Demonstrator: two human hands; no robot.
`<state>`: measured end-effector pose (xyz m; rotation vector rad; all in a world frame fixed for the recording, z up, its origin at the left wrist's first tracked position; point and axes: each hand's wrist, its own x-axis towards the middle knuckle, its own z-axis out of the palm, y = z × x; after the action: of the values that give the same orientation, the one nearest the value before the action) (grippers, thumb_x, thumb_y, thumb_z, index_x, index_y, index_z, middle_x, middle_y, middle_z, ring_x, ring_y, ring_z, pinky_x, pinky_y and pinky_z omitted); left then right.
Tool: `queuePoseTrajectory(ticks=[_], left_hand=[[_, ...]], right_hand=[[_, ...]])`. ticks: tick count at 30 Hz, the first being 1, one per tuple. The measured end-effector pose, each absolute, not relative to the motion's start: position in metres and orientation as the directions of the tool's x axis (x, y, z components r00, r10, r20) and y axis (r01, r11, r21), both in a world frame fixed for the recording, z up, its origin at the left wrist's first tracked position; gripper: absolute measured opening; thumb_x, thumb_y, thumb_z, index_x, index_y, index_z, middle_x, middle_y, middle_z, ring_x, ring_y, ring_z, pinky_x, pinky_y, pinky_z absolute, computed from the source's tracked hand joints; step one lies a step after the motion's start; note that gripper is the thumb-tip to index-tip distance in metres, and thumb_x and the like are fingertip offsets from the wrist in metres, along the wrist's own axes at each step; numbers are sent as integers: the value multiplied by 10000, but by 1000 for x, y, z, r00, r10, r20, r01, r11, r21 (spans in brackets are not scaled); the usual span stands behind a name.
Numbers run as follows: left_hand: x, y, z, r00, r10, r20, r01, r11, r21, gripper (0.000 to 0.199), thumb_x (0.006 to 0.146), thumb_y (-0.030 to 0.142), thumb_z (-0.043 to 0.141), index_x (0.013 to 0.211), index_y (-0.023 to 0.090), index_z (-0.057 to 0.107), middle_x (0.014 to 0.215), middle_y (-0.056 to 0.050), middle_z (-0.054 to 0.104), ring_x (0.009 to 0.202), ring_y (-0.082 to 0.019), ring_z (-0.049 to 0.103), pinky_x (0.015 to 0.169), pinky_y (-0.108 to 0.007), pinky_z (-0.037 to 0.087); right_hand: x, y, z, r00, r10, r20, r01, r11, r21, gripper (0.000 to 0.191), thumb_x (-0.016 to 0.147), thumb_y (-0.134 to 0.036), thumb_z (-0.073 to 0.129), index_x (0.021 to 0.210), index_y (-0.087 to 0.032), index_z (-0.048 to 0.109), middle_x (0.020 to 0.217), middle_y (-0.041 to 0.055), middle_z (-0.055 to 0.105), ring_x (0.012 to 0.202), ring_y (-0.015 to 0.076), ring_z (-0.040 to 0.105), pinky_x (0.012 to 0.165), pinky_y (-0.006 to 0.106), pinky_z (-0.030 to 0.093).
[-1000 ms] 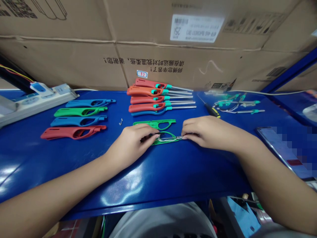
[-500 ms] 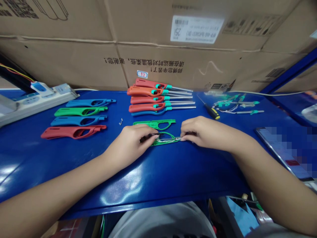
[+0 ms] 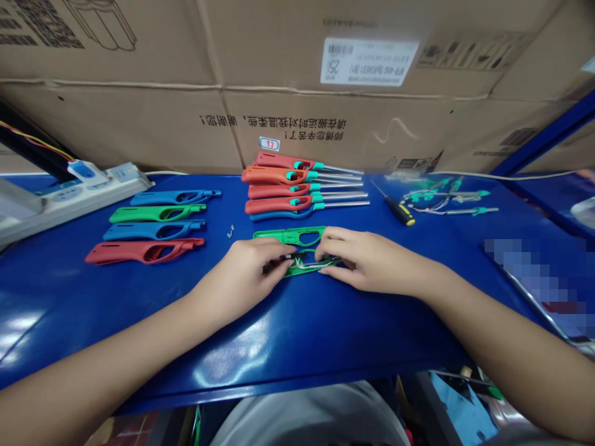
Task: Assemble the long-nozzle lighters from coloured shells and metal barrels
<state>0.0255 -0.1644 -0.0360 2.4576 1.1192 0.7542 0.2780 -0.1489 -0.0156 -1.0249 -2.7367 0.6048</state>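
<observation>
A green lighter half-shell (image 3: 301,271) with white wires in it lies between my hands on the blue table. My left hand (image 3: 253,269) pinches a small black part at the shell's left end. The fingers of my right hand (image 3: 351,257) are bent round the shell's right end, at the wires; what lies under them is partly hidden. A second green half-shell (image 3: 290,236) lies just behind, its right tip beside my right fingers. Small metal pins (image 3: 231,231) rest to the left of it.
Red and orange lighters with metal tubes (image 3: 279,190) are stacked behind. Blue, green and red handles (image 3: 144,251) lie left, near a power strip (image 3: 69,198). A screwdriver (image 3: 398,209), teal-tipped parts (image 3: 465,212) and a tablet-like device (image 3: 534,291) are on the right.
My right hand has moved left along the shell, from its right tip to over its right part. My left hand stays at the left end. The view has shifted slightly.
</observation>
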Motion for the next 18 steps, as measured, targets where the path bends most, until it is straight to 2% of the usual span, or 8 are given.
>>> queuePoseTrajectory(ticks=[9,14,18], left_hand=[[22,-167,-34,580,747,324,605,-662,443,183,955,138,616,1048,156,772,988,-46,769,872,-191,731,811,-308,572],[21,-169,-32,571,760,309,627,-647,434,172,961,142,615,1034,164,770,1001,-38,761,897,-194,724,825,-322,569],[21,-170,-32,562,775,290,646,-630,430,164,961,157,623,1039,178,766,1011,-37,756,894,-197,719,817,-324,564]], right_hand=[[279,-142,-27,-771,634,63,531,694,-486,62,945,-221,636,955,-183,588,963,27,618,755,137,534,651,248,373],[279,-142,-27,-775,629,62,523,694,-495,70,931,-200,648,938,-185,580,945,15,618,727,126,515,650,246,359],[279,-144,-26,-774,630,57,526,690,-497,65,930,-182,641,936,-185,576,955,14,621,777,131,540,667,243,362]])
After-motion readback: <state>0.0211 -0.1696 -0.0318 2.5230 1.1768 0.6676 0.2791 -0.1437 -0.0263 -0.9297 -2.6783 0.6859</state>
